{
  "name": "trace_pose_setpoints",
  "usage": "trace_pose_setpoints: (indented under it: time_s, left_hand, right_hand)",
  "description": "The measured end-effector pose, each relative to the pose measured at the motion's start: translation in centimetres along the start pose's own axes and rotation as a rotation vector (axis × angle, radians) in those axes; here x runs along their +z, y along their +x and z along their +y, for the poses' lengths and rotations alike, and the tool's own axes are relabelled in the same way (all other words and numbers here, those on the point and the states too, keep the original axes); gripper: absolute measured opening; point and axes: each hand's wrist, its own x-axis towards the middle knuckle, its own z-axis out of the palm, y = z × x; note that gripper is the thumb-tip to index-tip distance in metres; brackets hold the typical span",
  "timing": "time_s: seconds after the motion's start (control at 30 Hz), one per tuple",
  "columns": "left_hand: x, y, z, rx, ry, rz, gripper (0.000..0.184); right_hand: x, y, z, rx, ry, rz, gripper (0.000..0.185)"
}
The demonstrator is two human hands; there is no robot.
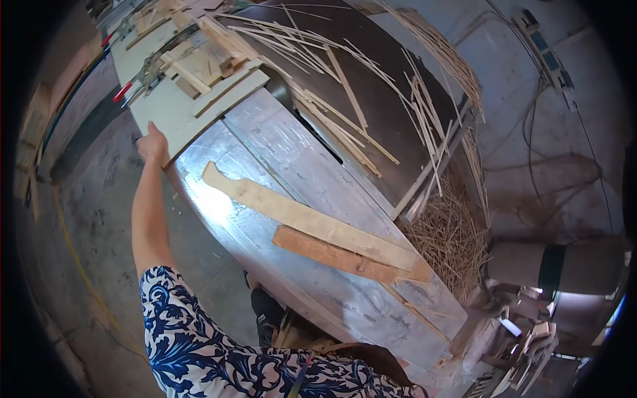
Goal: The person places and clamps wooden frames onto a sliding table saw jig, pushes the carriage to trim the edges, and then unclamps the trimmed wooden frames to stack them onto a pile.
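Observation:
My left hand (pixel 152 144) reaches out with a straight arm to the near edge of a pale wooden board (pixel 161 109). Its thumb lies along the board's edge, and the fingers curl round the side, partly hidden. Clamps with red handles (pixel 123 92) and small wood blocks (pixel 188 74) are fixed on top of this board, which rests on a shiny metal machine table (pixel 265 136). Lying loose on the metal are a long shaped wooden piece (pixel 285 211) with a hooked end and a browner wood strip (pixel 328 254) beside it. My right hand is outside the view.
Thin wood strips (pixel 345 86) lie scattered over a dark surface (pixel 312 26) beyond the metal table. A heap of thin offcuts (pixel 448 245) sits past its right side. On the floor at right are cables (pixel 531 132) and a wide cylinder (pixel 517 268).

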Motion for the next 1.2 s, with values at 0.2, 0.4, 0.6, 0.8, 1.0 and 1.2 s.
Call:
trace_pose_setpoints:
  time_s: [0.2, 0.4, 0.6, 0.8, 1.0, 1.2]
  left_hand:
    - [0.2, 2.3, -0.4, 0.065, 0.102, -0.095, 0.1]
    - [1.4, 5.0, -0.5, 0.109, 0.197, -0.151, 0.1]
    - [-0.5, 2.4, 1.6, 0.218, 0.127, -0.289, 0.093]
    - [-2.4, 0.7, 3.3, 0.088, 0.091, -0.348, 0.091]
    - [-1.9, 1.5, 2.9, -0.042, -0.016, -0.438, 0.091]
    - [-4.7, -1.5, 5.8, -0.221, 0.013, -0.449, 0.084]
  right_hand:
    - [-3.6, -0.6, 1.5, 0.041, 0.065, -0.029, 0.05]
    - [-6.8, -3.5, -0.2, 0.106, 0.228, 0.102, 0.053]
    - [-9.5, -6.5, -2.8, 0.326, 0.528, 0.234, 0.06]
    - [-15.3, -8.9, -4.1, 0.453, 0.606, 0.21, 0.078]
    - [-11.6, -4.8, 4.4, 0.157, 0.306, 0.283, 0.071]
    - [-28.8, -10.3, 8.3, 0.383, 0.539, 0.218, 0.057]
